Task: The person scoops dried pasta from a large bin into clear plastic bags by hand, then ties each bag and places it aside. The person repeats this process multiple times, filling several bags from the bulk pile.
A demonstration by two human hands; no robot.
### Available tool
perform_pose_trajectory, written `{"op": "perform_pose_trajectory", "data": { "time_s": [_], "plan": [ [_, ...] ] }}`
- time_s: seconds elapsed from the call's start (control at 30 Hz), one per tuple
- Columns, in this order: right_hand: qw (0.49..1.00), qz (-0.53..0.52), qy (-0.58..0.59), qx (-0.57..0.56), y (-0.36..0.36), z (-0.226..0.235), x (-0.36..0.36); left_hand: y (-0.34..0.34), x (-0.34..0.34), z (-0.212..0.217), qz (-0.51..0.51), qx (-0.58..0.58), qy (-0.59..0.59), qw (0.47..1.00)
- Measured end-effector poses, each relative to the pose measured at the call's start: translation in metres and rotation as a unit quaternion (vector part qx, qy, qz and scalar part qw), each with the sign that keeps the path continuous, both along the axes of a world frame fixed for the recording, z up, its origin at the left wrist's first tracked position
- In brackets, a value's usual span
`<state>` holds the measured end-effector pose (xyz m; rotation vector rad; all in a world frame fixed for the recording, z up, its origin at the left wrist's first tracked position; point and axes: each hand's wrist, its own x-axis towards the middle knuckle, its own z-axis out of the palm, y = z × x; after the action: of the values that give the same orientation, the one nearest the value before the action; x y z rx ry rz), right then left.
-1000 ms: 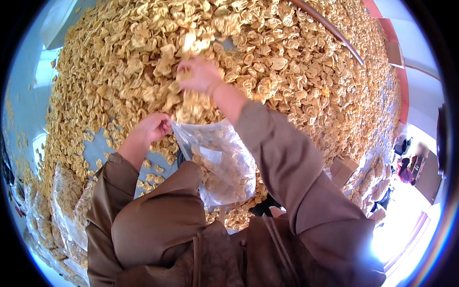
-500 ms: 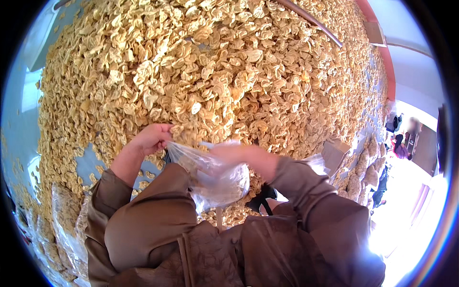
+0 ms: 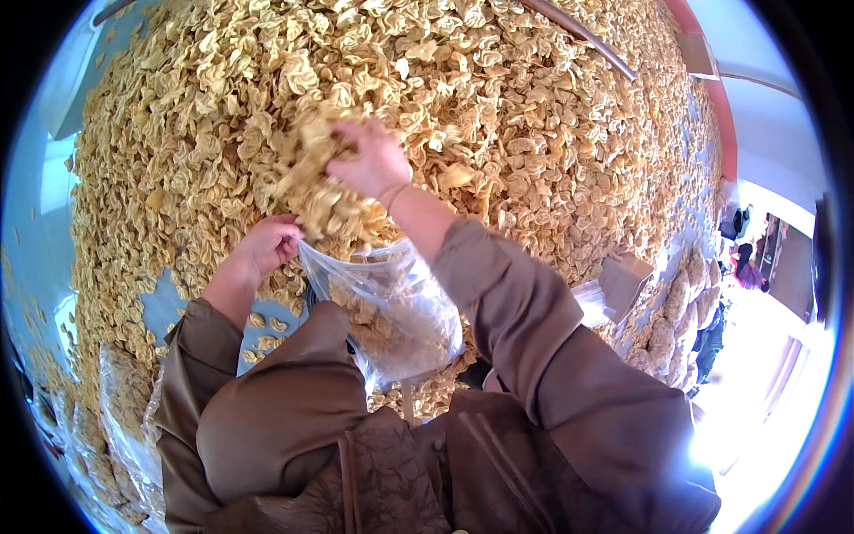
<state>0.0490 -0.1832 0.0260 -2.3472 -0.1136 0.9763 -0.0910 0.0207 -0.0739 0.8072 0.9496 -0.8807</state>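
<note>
A clear plastic bag [image 3: 411,334] hangs between my knees, its mouth spread and yellow, ruffled dried pieces inside. My left hand [image 3: 269,247] pinches the left side of the bag's rim. Above the mouth, my right hand [image 3: 372,162] is blurred by motion, fingers apart against the broad heap of dried pieces [image 3: 551,169]. Several loose pieces tumble from its left side down towards the bag. Part of the bag's right rim is hidden behind my right forearm.
Filled clear bags [image 3: 124,400] stand at the lower left, and more sacks [image 3: 680,311] at the right. A cardboard box [image 3: 625,283] sits right of my arm. A curved pole [image 3: 587,40] lies over the heap. Other people show far right.
My right hand has moved from the bag up onto the heap and pushed pieces towards the bag. The bag's mouth has opened wider and more pieces show in it. My left hand still pinches its rim.
</note>
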Motion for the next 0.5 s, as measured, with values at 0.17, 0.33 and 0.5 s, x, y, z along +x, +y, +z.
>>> {"op": "perform_pose_trajectory", "data": {
  "time_s": [0.17, 0.33, 0.5],
  "plan": [
    [0.983, 0.049, 0.037, 0.175, 0.007, -0.016, -0.099, -0.023, -0.008, 0.021, 0.05, 0.049, -0.009, 0.997],
    [0.941, 0.267, 0.203, 0.042, -0.047, -0.018, -0.157, -0.025, -0.022, 0.007, -0.163, -0.024, -0.06, 0.984],
    [0.799, 0.517, 0.302, 0.055, -0.069, 0.002, -0.131, -0.043, -0.043, 0.033, -0.19, -0.141, -0.022, 0.971]
  ]
}}
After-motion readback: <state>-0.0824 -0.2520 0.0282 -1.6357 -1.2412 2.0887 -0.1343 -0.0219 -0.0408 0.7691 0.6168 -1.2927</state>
